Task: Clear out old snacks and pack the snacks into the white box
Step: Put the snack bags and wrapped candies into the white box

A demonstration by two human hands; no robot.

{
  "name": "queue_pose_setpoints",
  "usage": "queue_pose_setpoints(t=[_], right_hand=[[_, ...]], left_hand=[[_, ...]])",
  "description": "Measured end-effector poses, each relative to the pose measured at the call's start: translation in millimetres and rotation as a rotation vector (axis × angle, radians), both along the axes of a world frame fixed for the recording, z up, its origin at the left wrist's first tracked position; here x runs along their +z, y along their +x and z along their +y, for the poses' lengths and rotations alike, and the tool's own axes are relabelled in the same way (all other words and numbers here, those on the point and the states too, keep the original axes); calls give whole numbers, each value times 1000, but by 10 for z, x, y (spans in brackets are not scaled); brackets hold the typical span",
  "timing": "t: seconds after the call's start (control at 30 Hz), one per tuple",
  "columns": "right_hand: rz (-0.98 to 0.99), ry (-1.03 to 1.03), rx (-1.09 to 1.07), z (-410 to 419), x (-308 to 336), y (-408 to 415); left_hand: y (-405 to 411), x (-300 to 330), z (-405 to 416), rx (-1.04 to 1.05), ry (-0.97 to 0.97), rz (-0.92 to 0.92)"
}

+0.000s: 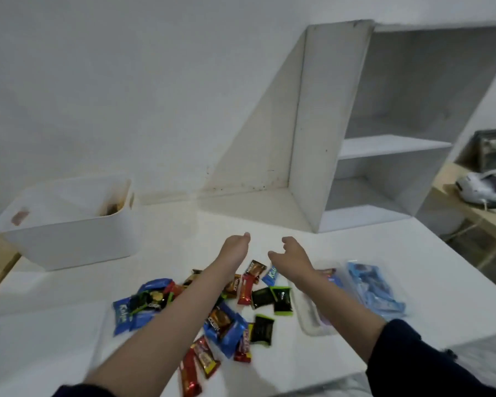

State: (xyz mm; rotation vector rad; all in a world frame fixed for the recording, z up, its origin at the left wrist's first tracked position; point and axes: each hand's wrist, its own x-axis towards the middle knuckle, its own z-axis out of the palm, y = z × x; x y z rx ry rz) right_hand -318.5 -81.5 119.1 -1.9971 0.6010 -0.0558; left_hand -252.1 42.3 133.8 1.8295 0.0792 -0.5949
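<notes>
Snacks [235, 308]: small wrappers, blue, red, black, scattered.
White box [69, 224]: open-topped, near surface [55, 325] left edge.
Left hand [236, 243]: empty, loosely curled.
Right hand [291, 255]: empty, loosely curled.

— Where does your box [69, 224] sit?
— On the bench [341, 267], far left; the snack wrappers [226, 308] lie scattered before you, nearer than it.
— To your right?
— A clear tray [312, 319] beside the wrappers, the shelf unit [384, 144] behind.

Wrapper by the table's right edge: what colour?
Light blue wrapper, shown in the head view.
</notes>
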Motion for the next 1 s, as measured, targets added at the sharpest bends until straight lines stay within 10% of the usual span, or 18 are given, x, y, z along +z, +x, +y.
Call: queue_pose_setpoints(t=[0.4, 1.0], right_hand=[[323, -307, -317, -1948, -720, -1274], [137, -61, -570, -2545, -1108, -1503]], left_hand=[[-1212, -1057, -1240, -101, 124, 196], [-1254, -1279, -1344, 275, -153, 433]])
